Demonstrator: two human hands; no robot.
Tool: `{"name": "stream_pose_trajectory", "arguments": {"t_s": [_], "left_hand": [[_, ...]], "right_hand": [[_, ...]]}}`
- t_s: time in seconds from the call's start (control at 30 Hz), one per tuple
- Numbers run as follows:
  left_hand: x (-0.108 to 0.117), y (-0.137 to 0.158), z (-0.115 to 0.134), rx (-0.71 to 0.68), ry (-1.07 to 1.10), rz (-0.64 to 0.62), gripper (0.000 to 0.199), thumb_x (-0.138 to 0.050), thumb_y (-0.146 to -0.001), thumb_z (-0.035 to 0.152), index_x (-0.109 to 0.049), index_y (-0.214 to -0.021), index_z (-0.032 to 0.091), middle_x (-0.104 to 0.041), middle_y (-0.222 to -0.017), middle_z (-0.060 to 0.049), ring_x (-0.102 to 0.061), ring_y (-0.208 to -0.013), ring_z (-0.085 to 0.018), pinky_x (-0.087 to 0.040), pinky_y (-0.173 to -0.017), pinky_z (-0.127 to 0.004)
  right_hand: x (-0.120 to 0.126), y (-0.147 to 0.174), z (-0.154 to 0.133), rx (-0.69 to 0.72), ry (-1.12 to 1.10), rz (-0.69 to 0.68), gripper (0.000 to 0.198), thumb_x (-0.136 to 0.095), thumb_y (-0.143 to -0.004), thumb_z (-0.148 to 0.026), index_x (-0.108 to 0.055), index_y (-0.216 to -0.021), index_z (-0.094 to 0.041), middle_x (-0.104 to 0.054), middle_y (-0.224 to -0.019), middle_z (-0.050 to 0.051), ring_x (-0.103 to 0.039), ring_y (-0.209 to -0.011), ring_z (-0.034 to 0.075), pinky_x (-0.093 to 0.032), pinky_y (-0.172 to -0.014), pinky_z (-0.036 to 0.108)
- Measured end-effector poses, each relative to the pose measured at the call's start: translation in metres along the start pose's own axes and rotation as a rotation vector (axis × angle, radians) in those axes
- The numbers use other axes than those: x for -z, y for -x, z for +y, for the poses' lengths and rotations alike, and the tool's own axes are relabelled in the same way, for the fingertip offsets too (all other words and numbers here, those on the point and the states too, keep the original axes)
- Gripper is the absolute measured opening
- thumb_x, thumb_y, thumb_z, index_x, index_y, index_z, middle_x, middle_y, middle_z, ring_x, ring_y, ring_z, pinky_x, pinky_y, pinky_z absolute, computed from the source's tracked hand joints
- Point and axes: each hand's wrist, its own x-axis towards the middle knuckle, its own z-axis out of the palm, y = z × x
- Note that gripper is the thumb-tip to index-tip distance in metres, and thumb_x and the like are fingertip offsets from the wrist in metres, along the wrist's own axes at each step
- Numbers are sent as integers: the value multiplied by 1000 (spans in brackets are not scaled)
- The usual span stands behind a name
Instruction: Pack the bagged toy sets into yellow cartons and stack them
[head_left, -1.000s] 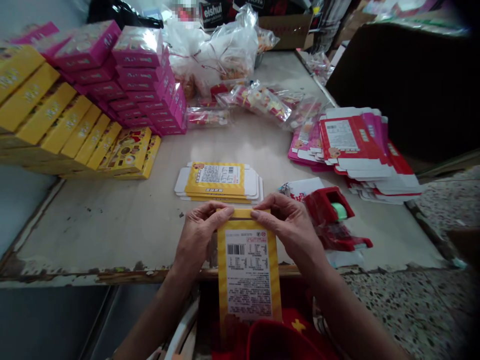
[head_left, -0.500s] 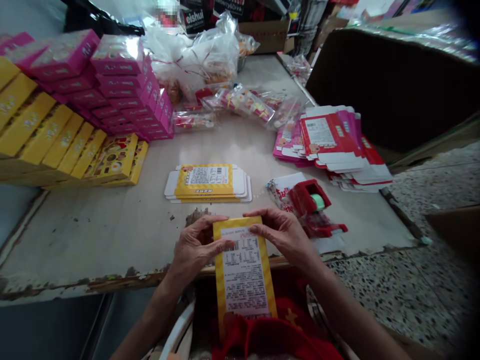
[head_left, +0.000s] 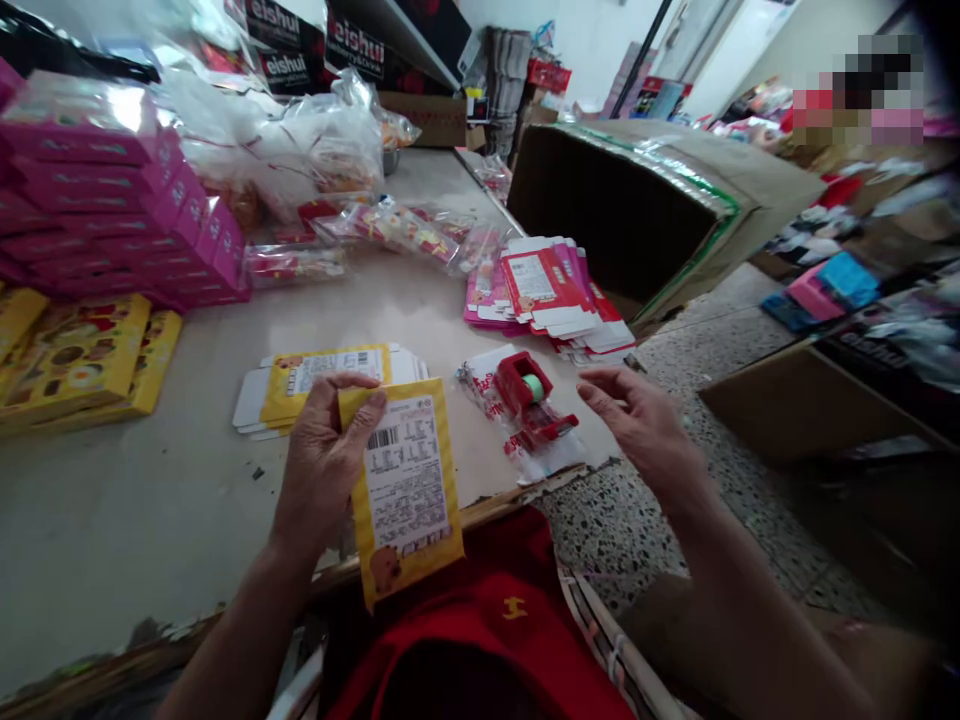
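Observation:
My left hand (head_left: 326, 460) is closed on the upper left corner of a yellow printed carton (head_left: 409, 490), thumb over its front. The carton tilts above my lap, its white label panel with barcode facing me. My right hand (head_left: 637, 420) is off the carton, in the air just right of a red tape dispenser (head_left: 525, 385) with a pale green core. Its fingers curl loosely, thumb apart from the forefinger, and nothing shows between them. Partly behind my left hand, a pile of flat yellow cartons (head_left: 330, 370) lies on the table.
Stacked pink boxes (head_left: 127, 200) and yellow boxes (head_left: 75, 350) stand at the left. Clear-wrapped packs (head_left: 397, 230) lie behind, near white plastic bags (head_left: 300, 140). Flat red and pink cartons (head_left: 547, 290) sit before a large open cardboard box (head_left: 720, 200). The table's front edge is worn.
My right hand has let go of the carton and moved right, past the tape dispenser. My left hand alone holds the carton, now tilted. The view has swung to the right.

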Motion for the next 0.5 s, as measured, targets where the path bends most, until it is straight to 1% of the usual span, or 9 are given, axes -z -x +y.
{"name": "stream_pose_trajectory", "arguments": {"t_s": [0.07, 0.1, 0.17, 0.23, 0.33, 0.4, 0.47, 0.5], "left_hand": [[-1, -7, -1, -38, -44, -24, 27, -75, -87, 42, -66, -104, 24, -66, -80, 1, -62, -61, -12, -51, -52, -19], [-1, -11, -3, -51, -38, -34, 27, -75, -87, 42, -66, -103, 23, -65, -79, 1, -61, -61, -12, -50, -52, -19], [-4, -15, -7, -67, -7, -43, 27, -75, -87, 43, -66, -102, 23, -64, -79, 1, -61, -62, -12, -50, -52, -19], [-7, -15, -11, -64, -3, -60, 28, -74, -87, 44, -66, -103, 23, -63, -79, 1, -60, -63, -13, -49, -52, -19], [-11, -10, -17, -31, -64, -150, 29, -74, -87, 46, -67, -102, 23, -65, -82, 0, -62, -65, -14, -50, -53, -20], [-14, -5, -18, -23, -99, -209, 28, -73, -88, 48, -67, -100, 23, -67, -84, -1, -63, -67, -15, -51, -54, -21], [-16, -3, -16, -26, -110, -230, 28, -73, -88, 48, -66, -98, 23, -67, -83, 0, -64, -67, -15, -51, -55, -21], [-17, -3, -15, -30, -113, -228, 29, -73, -88, 49, -66, -97, 23, -68, -82, 0, -64, -66, -15, -51, -55, -21]], "right_hand": [[12, -9, 19, -69, 67, -198, 44, -70, -87, -62, -78, -95, -19, -76, -90, 7, -67, -85, 24, -51, -77, 35], [12, -12, 26, -95, 75, -264, 46, -68, -87, -64, -79, -91, -19, -76, -87, 6, -66, -83, 23, -50, -76, 34], [6, -15, 33, -136, 44, -297, 47, -69, -84, -64, -79, -87, -18, -76, -84, 5, -65, -80, 21, -47, -76, 32], [-3, -16, 31, -187, -34, -264, 46, -76, -77, -62, -78, -83, -17, -75, -81, 4, -64, -77, 20, -46, -76, 32], [-10, -12, 18, -253, -152, -194, 42, -84, -69, -56, -76, -79, -16, -73, -76, 3, -62, -73, 19, -45, -75, 32], [-10, -5, 9, -202, -151, -99, 37, -86, -69, -52, -76, -75, -17, -73, -79, 4, -62, -77, 20, -45, -77, 32], [-6, 7, 3, -111, -122, -5, 32, -86, -71, -49, -75, -72, -19, -73, -85, 4, -63, -84, 20, -45, -80, 32], [-4, 14, 2, -98, -127, 23, 31, -85, -73, -48, -75, -72, -19, -72, -84, 3, -62, -84, 20, -44, -79, 32]]}}
